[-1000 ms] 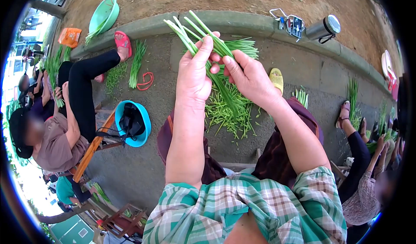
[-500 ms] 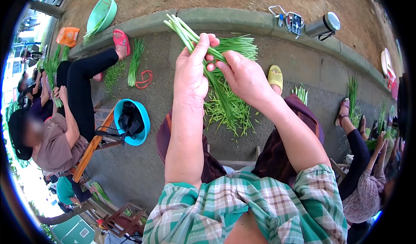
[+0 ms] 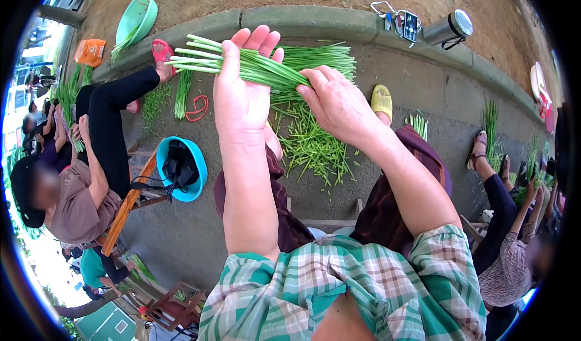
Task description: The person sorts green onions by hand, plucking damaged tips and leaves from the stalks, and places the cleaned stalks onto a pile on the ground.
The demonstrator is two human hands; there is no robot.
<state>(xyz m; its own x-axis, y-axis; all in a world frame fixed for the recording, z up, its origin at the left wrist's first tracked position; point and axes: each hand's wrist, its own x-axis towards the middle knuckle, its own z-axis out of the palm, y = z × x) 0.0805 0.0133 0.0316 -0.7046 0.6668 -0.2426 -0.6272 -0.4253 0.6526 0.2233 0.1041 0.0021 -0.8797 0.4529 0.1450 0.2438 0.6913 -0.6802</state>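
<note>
A bunch of long green stalks [image 3: 266, 68] with pale ends lies across my left hand [image 3: 242, 92]. That hand is palm up, its fingers spread and pointing away from me, the thumb over the stalks near their pale ends. My right hand [image 3: 339, 102] is closed around the bunch farther right. Behind and below the hands, a pile of long stalks [image 3: 327, 59] lies on the pavement. Nearer me is a heap of short cut green pieces [image 3: 318, 150].
A seated person [image 3: 85, 201] is at left, beside a blue basin [image 3: 203, 171] holding a black bag. Along the kerb [image 3: 315, 23] are a green basin [image 3: 138, 20], keys with a phone-like item [image 3: 407, 26] and a steel flask [image 3: 448, 29]. Other people sit at right.
The stalks have swung from steep to nearly level, pale ends now pointing left. My left hand has moved left and its fingers have opened out. My right hand keeps its hold.
</note>
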